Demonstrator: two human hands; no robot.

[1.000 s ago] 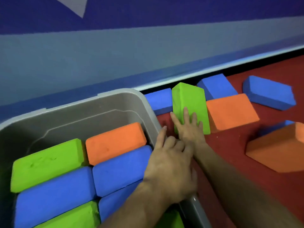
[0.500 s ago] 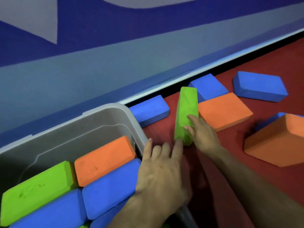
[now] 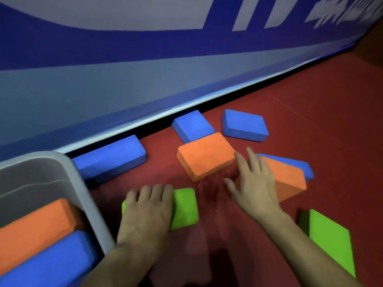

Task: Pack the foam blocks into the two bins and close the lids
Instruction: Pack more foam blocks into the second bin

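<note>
Gathering blocks for the bin is, by my reading, the step in hand; your left hand (image 3: 145, 212) lies over the green block (image 3: 184, 207) on the red floor (image 3: 310, 125), fingers curled over its far edge, so it looks gripped, though the underside is hidden; your right hand (image 3: 251, 183) is spread and holds nothing, fingers reaching between the flat orange block (image 3: 204, 156) and the tilted orange block (image 3: 290, 179), touching neither that I can tell.

Near right, a second green block (image 3: 331, 239) stands just beside your right forearm; near left, the grey bin (image 3: 83, 195) is open, with an orange and a blue block showing inside, packed side by side; no lid and no second bin are in view.

Farther off, the tilted orange block leans on a blue block (image 3: 304, 166) behind it; a long blue block (image 3: 109, 158) lies just beside the bin's far corner, along the wall; two more blue blocks (image 3: 192, 125) (image 3: 244, 125) lie beyond the flat orange one, the left of them touching it.

Next, I judge, you should lift the green block over the rim and set it flat against those already in; let your right hand close on one orange block; foam gives, so grip across the short sides; many blocks are still loose, so the lids wait.
</note>
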